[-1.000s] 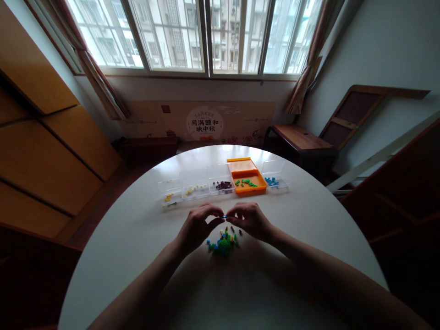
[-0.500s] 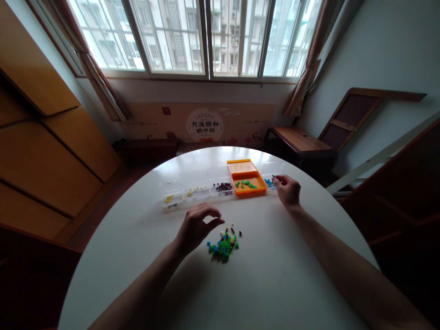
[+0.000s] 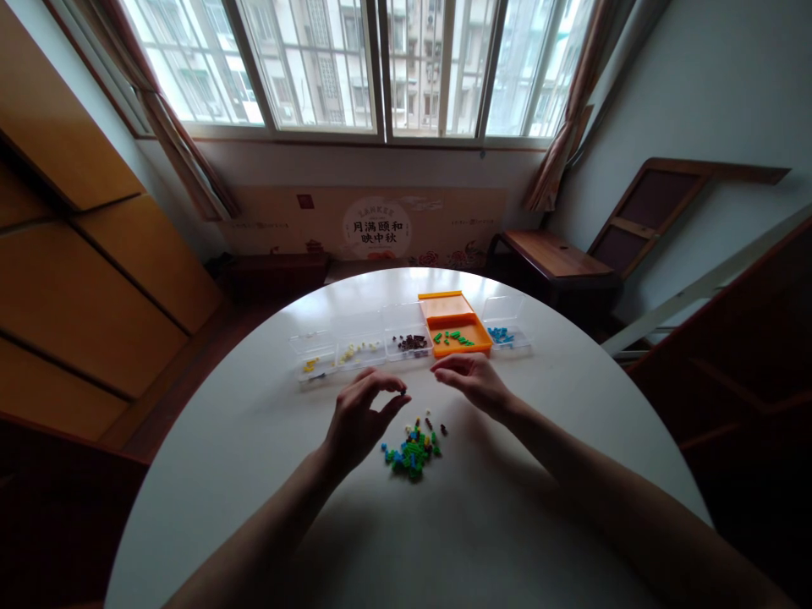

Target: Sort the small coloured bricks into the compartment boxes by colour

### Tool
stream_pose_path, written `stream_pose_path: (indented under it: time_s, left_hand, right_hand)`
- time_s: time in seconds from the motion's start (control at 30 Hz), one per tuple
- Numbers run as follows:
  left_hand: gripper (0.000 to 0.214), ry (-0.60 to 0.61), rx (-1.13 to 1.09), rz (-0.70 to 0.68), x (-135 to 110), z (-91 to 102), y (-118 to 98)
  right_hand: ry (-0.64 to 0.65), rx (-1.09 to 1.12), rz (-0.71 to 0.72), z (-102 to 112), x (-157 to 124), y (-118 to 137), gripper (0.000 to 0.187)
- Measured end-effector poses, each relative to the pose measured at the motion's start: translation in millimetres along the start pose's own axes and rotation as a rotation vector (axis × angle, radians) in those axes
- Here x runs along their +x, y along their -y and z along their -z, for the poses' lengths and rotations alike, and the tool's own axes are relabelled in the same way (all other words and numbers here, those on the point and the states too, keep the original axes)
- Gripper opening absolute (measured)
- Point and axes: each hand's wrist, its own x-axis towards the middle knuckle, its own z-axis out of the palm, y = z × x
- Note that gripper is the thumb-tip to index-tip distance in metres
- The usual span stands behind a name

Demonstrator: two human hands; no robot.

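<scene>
Pinching a tiny dark building brick (image 3: 403, 392) (details too small): left hand (image 3: 359, 413), over round white table (image 3: 507, 524). Right hand (image 3: 474, 382) near, fingers bunched, can't tell if gripping anything. Mixed brick pile (image 3: 414, 457) closer in; orange box (image 3: 473, 325) toward table's far edge.

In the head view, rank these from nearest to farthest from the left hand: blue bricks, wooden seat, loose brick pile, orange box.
From the left hand:
1. Loose brick pile: just right of it, nearer the person.
2. Orange box: ahead and right.
3. Blue bricks: farther right, past the box.
4. Wooden seat: beyond the table, far right.
</scene>
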Motion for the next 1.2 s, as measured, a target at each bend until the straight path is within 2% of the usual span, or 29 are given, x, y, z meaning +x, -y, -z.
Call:
stream_pose_path:
  time_s: [0.07, 0.17, 0.37, 0.57, 0.73, 1.0, 1.1, 1.2]
  left_hand:
    - [0.011, 0.009, 0.002, -0.001, 0.0, -0.5, -1.8]
    - [0.014, 0.020, -0.004, -0.017, -0.2, -1.2, -4.8]
    - [0.048, 0.007, 0.054, -0.075, -2.8, -3.0, -6.1]
    - [0.057, 0.043, 0.099, -0.131, -2.9, -5.5, -5.0]
    - [0.047, 0.065, 0.108, -0.154, -2.4, -6.5, -3.9]
    - [0.030, 0.045, 0.005, 0.103, 0.1, -1.7, 10.6]
    - [0.024, 0.059, 0.030, 0.125, 2.7, 3.6, 16.3]
    - [0.013, 0.147, 0.079, 0.145, 5.2, 10.3, 21.4]
  right_hand:
    - [0.094, 0.073, -0.044, -15.7, -8.9, 7.9, 0.024]
    - [0.141, 0.197, -0.104, -27.7, -17.8, 14.4, 0.023]
    - [0.235, 0.362, -0.226, -33.1, -23.7, 17.4, 0.025]
    - [0.192, 0.390, -0.218, -34.7, -24.9, 13.6, 0.024]
    - [0.208, 0.416, -0.206, -34.5, -24.2, 13.6, 0.023]
    - [0.031, 0.183, -0.131, -17.4, -11.5, 3.6, 0.021]
    - [0.002, -0.086, -0.013, -14.1, -10.1, -1.9, 0.021]
    - [0.009, -0.443, 0.144, -14.7, -11.0, -7.1, 0.024]
